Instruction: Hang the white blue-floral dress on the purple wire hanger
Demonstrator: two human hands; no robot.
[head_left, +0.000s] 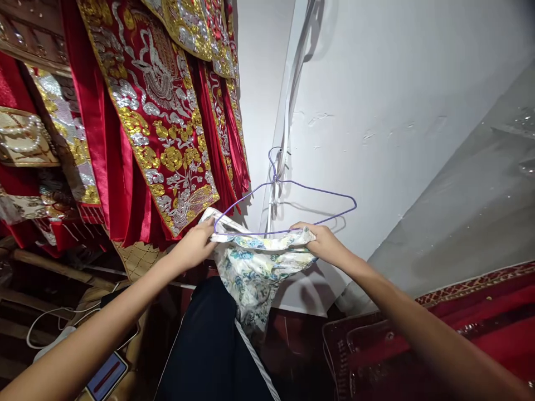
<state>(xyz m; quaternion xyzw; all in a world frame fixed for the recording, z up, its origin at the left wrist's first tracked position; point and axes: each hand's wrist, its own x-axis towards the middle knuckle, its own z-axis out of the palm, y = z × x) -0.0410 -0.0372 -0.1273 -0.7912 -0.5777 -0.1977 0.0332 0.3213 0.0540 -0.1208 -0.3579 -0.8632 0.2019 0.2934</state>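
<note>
A purple wire hanger (317, 190) is in front of the wall, its hook up. Below it hangs a white garment (251, 270) with a blue, green and yellow floral print. My left hand (198, 240) is closed on the garment's edge at the hanger's left corner. The other end of that edge is gripped by my right hand (320, 240), beside the hanger's bottom bar. The bar runs along the garment's top edge, and the hanger's right corner sticks out bare above my right hand. My fingertips are partly hidden by the cloth.
Red costumes (167, 128) with gold and silver embroidery hang at the left. A white strip or cord (288, 106) runs down the white wall (376, 83). At lower left, a phone (106, 377) and white cables lie on a bamboo seat. Red fabric under clear plastic (480, 323) is at right.
</note>
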